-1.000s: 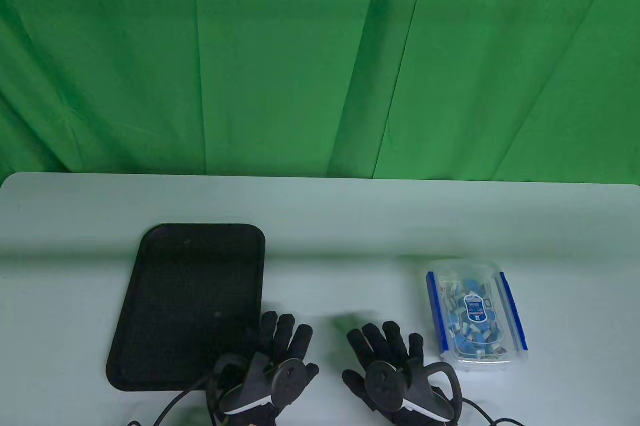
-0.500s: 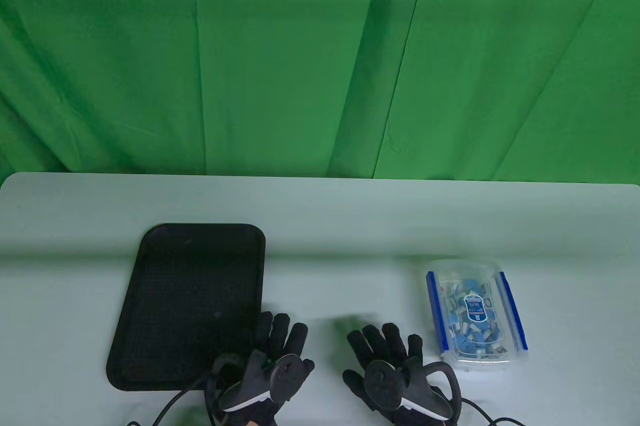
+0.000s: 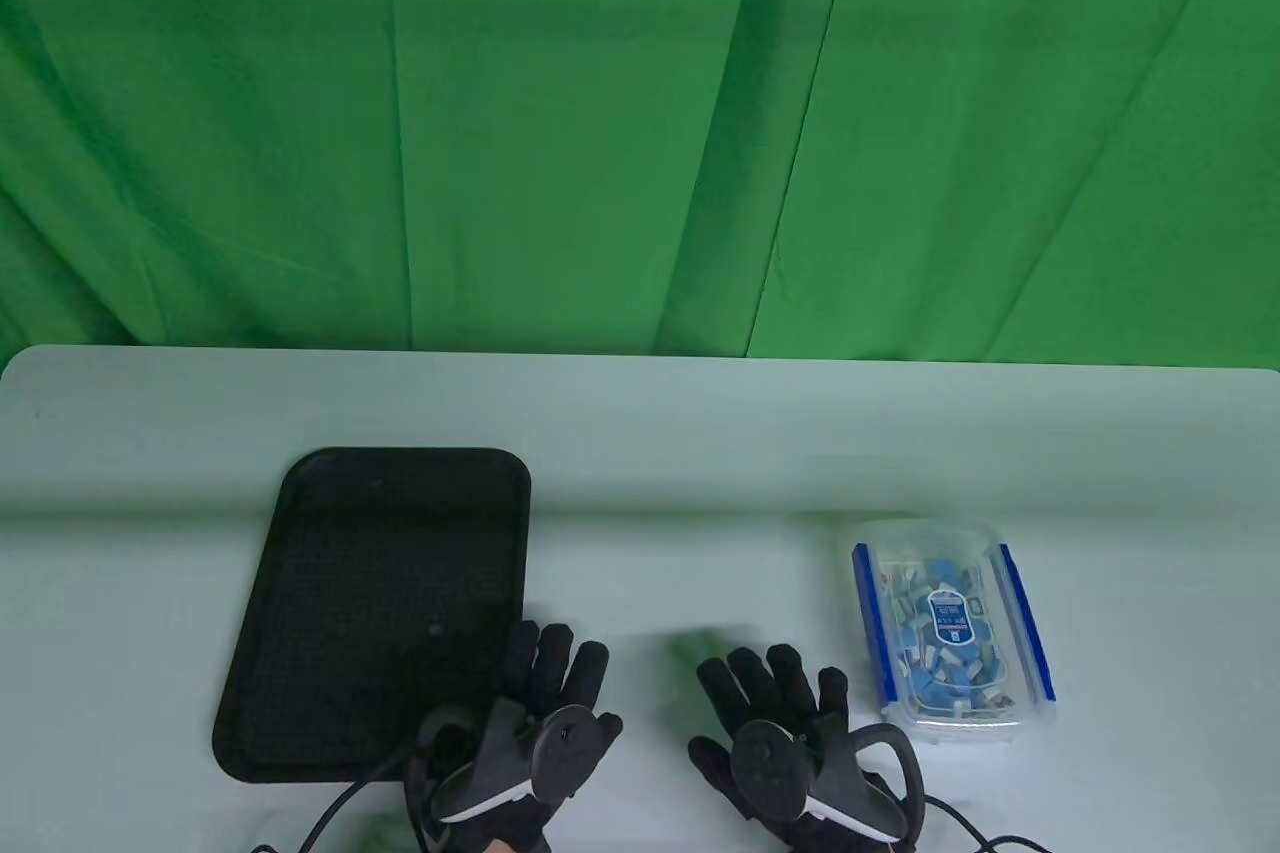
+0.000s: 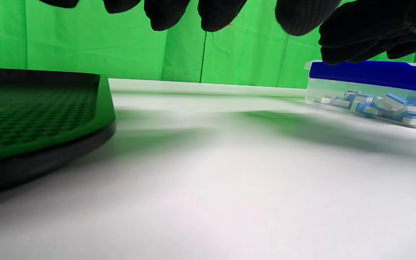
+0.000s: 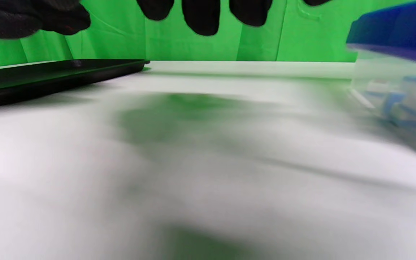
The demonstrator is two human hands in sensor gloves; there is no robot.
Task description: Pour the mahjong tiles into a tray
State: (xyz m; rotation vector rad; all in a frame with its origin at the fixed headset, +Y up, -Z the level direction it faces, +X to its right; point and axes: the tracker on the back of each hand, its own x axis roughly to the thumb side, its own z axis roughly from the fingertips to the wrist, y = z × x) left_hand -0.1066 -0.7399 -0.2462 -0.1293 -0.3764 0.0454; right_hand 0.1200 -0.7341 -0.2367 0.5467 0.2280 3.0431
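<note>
A black textured tray (image 3: pixel 370 593) lies empty on the left of the white table. A clear plastic box (image 3: pixel 945 633) with blue side clips and a lid holds several blue and white mahjong tiles on the right. My left hand (image 3: pixel 545 693) lies open and flat by the tray's near right corner, its fingertips reaching the tray's rim. My right hand (image 3: pixel 775 708) lies open and flat just left of the box, holding nothing. The left wrist view shows the tray (image 4: pixel 38 112) and the box (image 4: pixel 374 94). The right wrist view shows the tray (image 5: pixel 49 76) and the blurred box (image 5: pixel 399 72).
The white table (image 3: pixel 640 433) ends at a green cloth backdrop (image 3: pixel 640 113). Black cables (image 3: pixel 340 803) trail from both wrists off the near edge. Bare table surface lies between the tray and the box.
My left hand has shifted slightly left and toward me, closer to the tray's corner. The right hand, the tray and the box have not moved.
</note>
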